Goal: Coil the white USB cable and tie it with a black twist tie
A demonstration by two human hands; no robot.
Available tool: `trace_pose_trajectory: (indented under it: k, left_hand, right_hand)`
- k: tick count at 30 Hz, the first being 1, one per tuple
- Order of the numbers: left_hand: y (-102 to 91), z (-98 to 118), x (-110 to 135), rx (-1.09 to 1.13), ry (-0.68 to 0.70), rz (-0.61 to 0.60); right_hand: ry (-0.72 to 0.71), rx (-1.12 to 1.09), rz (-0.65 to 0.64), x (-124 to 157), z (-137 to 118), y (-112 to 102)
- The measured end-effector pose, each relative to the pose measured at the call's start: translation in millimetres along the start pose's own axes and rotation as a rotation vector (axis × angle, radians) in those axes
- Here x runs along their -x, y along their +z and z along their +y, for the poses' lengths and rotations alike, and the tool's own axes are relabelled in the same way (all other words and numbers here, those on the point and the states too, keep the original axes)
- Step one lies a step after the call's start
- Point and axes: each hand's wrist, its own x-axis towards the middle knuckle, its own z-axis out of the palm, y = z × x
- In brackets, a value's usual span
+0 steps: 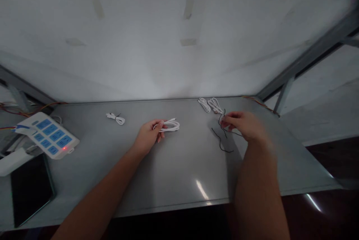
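Observation:
A coiled white charging cable (171, 125) is pinched between the thumb and fingers of my left hand (151, 133), held over the middle of the grey table. Off to the right, my right hand (238, 122) has its thumb and fingertips together at several thin black twist ties (221, 123). Whether one is gripped in those fingertips I cannot make out. Another black twist tie (220, 143) lies bent on the table just nearer to me. Two coiled white cables (209, 105) rest behind the right hand, near the wall.
At the back left lies a bundled white cable (115, 118) with a dark tie around it. A white power strip (54, 135) with blue sockets and a red light sits at far left, beside a dark tablet (32, 189). The white wall (157, 64) bounds the table's back.

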Motion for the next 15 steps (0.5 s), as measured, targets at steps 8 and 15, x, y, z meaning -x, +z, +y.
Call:
trace_pose_trajectory:
  k: [8,15]
  left_hand:
    - [9.0,12,12,0.333,-0.02,-0.101]
    - [11.9,8,11,0.348,-0.007,-0.104]
  right_hand:
    - [-0.075,-0.502,-0.408,-5,-30,123]
    - [-0.264,-0.678,-0.403,17,-46,179]
